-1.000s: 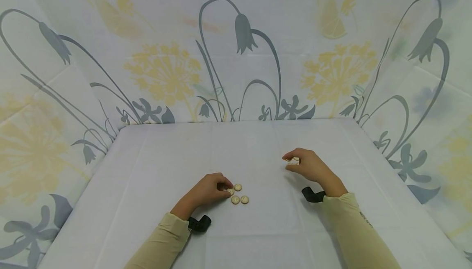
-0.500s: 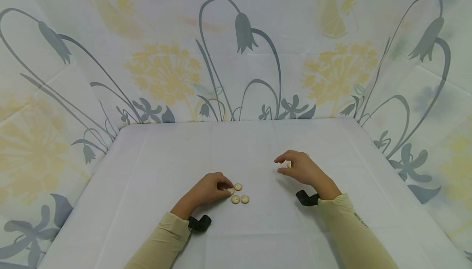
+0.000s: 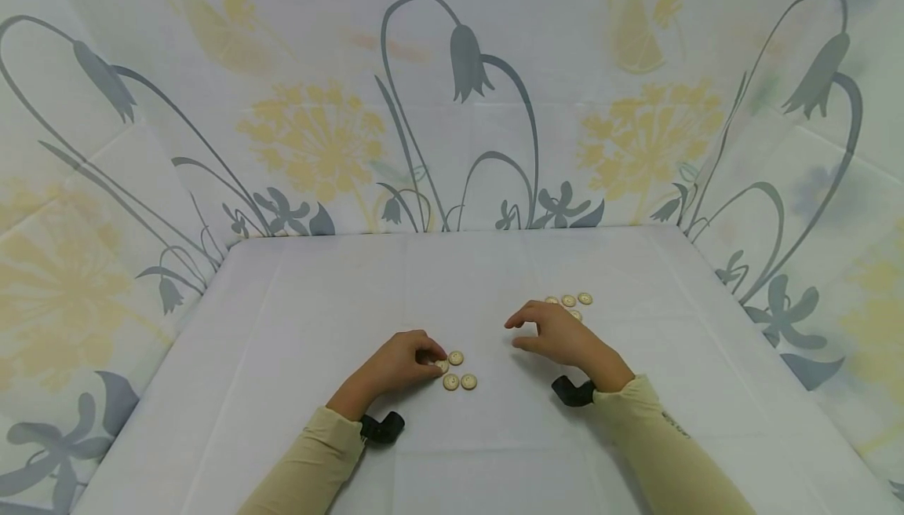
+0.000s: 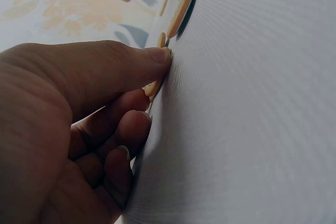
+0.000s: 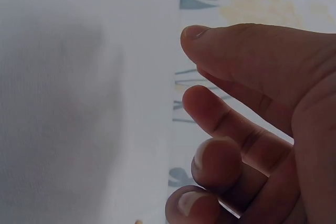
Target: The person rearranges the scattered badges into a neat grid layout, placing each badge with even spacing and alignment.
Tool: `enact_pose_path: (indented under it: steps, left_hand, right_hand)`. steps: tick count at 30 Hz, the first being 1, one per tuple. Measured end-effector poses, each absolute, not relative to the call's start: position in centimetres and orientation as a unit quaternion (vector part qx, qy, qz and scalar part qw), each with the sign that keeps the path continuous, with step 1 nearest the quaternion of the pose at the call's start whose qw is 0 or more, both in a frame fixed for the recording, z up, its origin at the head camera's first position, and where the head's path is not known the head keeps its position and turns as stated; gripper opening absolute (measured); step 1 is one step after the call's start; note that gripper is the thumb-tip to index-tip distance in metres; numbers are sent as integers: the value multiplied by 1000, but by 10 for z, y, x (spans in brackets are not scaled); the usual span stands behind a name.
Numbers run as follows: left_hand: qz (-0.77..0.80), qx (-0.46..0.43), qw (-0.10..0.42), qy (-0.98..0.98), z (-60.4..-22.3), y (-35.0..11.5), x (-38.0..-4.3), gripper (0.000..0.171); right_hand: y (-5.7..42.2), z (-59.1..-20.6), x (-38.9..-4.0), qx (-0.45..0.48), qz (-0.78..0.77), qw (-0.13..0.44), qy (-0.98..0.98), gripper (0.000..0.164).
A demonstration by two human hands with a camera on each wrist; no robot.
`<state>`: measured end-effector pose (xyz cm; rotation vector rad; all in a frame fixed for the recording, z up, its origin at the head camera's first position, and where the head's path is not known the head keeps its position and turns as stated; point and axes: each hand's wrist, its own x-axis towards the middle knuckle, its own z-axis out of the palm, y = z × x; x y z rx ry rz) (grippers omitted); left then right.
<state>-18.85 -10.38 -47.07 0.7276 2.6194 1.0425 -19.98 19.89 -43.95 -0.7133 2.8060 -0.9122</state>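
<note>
My left hand (image 3: 395,363) rests low over the white table and pinches a small round wooden button (image 3: 442,366) between thumb and forefinger. In the left wrist view that button (image 4: 152,87) shows edge-on under the thumb, at the cloth. Just to the right lie three more buttons, one behind (image 3: 456,358) and two in front (image 3: 460,382). My right hand (image 3: 561,334) hovers above the cloth to the right, fingers loosely bent. A gap shows between its thumb and fingertips (image 5: 202,106) in the right wrist view, with nothing held.
Behind the right hand lies a second group of buttons (image 3: 569,301), some partly covered by that hand. White cloth (image 3: 339,287) covers the table. Flower-printed fabric (image 3: 494,146) hangs along the back and both sides. A black wrist mount (image 3: 574,392) sits below the right wrist.
My right hand has moved left and toward me, away from the far group of buttons, which now shows more. My left hand keeps its place on the button.
</note>
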Motion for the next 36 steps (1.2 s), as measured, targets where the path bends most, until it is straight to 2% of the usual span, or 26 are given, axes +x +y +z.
enact_pose_path:
  steps: [24, 36]
  left_hand:
    - [351, 251, 112, 895, -473, -103, -190, 16]
    - [351, 252, 111, 895, -475, -103, -191, 17]
  right_hand:
    - [171, -444, -183, -304, -246, 62, 918, 23]
    - [161, -445, -178, -309, -227, 79, 920, 23]
